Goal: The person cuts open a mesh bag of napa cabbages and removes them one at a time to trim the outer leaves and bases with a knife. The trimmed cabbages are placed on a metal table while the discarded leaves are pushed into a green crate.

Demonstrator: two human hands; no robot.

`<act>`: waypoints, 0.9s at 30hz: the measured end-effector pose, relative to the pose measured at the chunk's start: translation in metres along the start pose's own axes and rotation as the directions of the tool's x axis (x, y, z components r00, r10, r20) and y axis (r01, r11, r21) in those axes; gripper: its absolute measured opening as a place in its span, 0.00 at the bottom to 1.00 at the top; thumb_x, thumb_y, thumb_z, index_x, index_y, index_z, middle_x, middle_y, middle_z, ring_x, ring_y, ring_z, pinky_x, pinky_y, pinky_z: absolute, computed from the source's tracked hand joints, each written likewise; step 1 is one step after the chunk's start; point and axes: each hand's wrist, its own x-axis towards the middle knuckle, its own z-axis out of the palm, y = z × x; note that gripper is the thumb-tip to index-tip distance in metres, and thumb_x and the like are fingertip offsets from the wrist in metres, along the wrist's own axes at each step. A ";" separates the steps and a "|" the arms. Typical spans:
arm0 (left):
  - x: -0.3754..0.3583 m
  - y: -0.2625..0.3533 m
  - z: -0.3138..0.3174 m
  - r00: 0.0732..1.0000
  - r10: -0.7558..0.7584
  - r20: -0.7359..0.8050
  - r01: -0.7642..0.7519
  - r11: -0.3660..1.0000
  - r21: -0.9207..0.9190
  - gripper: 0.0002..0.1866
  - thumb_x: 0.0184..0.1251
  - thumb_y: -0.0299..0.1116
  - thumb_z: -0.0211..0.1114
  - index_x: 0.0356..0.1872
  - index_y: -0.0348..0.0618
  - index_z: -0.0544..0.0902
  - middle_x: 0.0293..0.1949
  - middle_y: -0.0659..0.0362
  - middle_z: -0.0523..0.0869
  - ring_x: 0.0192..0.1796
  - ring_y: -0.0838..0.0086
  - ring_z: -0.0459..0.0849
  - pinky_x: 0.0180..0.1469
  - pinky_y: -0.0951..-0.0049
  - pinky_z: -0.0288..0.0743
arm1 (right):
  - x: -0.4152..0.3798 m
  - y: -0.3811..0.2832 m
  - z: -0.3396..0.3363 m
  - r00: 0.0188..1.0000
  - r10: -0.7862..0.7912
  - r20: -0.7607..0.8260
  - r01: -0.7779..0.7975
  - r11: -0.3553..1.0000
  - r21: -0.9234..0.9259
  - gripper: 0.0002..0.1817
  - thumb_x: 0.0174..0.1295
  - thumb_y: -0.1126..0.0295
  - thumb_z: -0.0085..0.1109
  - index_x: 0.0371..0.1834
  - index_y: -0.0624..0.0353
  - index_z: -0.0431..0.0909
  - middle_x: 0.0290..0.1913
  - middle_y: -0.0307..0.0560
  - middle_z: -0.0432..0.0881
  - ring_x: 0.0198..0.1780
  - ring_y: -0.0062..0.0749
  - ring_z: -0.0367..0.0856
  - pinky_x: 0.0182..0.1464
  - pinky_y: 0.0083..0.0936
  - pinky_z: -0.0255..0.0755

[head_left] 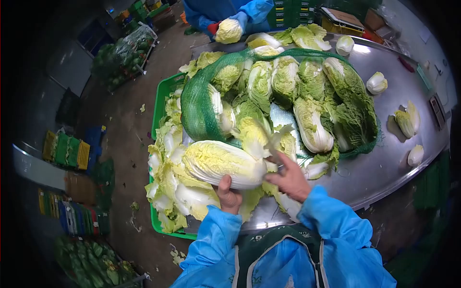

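My left hand [228, 196] supports a large napa cabbage [216, 163] from below, its thumb pressed against the side. The cabbage lies on its side with its pale stem end to the right. At that end my right hand [291, 178] is closed round what looks like a knife [274, 146], its greyish blade blurred and pointing up. A loose yellow-green leaf [253, 137] stands just behind the stem end. Beyond my hands, a green mesh bag [201, 117] lies spread open with several napa cabbages [312, 125] in it.
On the left, a green crate [161, 108] overflows with trimmed leaves [192, 199]. Small cabbage hearts [377, 83] are scattered on the steel table [370, 168]. Across it, a co-worker in blue sleeves [257, 12] holds a cabbage [229, 31]. Stacked crates [67, 149] stand along the left floor.
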 end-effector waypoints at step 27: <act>-0.008 -0.054 0.036 0.624 -0.608 0.491 0.667 0.741 0.070 0.47 0.42 0.50 0.69 0.67 0.44 0.62 0.61 0.52 0.73 0.63 0.54 0.71 0.67 0.53 0.65 | -0.089 0.047 -0.059 0.975 0.176 0.137 -0.212 0.537 0.817 0.27 0.59 0.50 0.62 0.47 0.64 0.70 0.26 0.42 0.78 0.17 0.21 0.73 0.17 0.20 0.67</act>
